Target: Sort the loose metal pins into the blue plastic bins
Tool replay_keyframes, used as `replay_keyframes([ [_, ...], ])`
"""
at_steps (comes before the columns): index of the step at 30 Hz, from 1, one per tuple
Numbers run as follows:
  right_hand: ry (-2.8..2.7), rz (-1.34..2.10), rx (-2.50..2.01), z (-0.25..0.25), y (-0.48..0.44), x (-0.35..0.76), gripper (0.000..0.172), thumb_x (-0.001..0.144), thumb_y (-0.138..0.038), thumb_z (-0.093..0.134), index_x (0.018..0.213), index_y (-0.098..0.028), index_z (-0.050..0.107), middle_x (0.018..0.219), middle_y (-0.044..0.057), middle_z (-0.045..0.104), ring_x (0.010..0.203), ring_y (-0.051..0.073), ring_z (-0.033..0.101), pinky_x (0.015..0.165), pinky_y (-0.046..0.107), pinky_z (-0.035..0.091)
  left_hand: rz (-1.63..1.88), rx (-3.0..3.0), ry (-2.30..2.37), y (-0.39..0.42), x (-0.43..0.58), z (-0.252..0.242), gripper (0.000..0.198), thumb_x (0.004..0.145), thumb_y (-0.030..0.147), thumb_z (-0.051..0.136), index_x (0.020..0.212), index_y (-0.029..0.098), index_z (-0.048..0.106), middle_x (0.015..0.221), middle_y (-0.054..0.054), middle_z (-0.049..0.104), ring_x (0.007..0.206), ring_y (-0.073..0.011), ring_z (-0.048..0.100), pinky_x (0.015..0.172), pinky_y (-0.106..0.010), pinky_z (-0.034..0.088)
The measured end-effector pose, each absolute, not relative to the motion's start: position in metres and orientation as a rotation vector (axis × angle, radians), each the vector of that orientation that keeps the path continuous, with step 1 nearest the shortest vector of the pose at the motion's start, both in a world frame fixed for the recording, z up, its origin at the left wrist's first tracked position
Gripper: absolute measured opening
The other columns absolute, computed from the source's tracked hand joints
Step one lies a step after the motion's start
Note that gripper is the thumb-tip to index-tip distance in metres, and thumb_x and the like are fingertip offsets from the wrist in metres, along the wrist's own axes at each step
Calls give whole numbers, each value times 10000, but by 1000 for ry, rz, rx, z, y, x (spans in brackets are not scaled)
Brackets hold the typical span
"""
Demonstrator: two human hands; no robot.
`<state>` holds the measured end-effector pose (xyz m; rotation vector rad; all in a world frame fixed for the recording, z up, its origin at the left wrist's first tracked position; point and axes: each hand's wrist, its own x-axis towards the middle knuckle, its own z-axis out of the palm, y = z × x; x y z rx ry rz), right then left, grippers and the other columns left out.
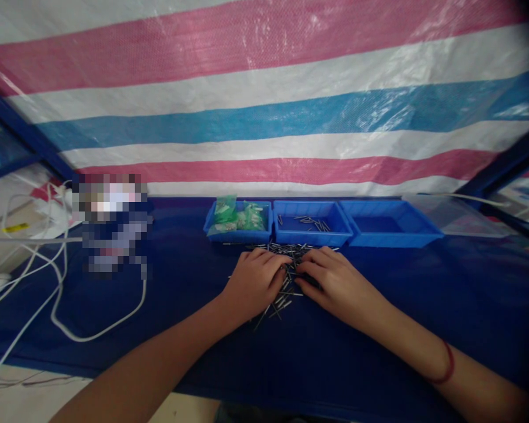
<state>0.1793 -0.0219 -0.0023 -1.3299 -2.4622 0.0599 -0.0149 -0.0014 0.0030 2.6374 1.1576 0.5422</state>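
Bare left hand (256, 281) and bare right hand (335, 277) at a heap of thin silvery metal rods (284, 303), centre of the frame.
Both are half-curled; whether either grips any rods, I cannot tell. Rectangular blue plastic bins (312, 238) stand just above.

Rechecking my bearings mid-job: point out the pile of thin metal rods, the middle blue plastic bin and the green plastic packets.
Pile of thin metal rods (287, 284), head view: the pile's middle.
Middle blue plastic bin (312, 237), head view: its front wall.
Green plastic packets (253, 218), head view: surface toward the right.
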Motion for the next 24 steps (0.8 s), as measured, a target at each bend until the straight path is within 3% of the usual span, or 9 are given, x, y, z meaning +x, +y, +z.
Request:
replay_keyframes([
  [15, -2416, 214, -1312, -5, -24, 173, 75, 853, -115, 534, 803, -158, 571, 803, 46, 588, 789, 213, 506, 744, 356, 397, 536, 2645, 1156, -2, -14, 1, 225, 926, 211, 447, 1115, 217, 570, 1086, -20, 669, 1028, -221, 534, 812, -368, 357],
  [24, -2406, 255, -1366, -10, -28, 170, 152, 860, -61, 450, 918, -143, 565, 874, 88, 604, 858, 239, 501, 788, 385, 399, 514, 2657, 1171, -2, -11, 4, 201, 921, 203, 453, 1075, 214, 581, 1050, -20, 675, 1006, -217, 538, 801, -368, 363],
])
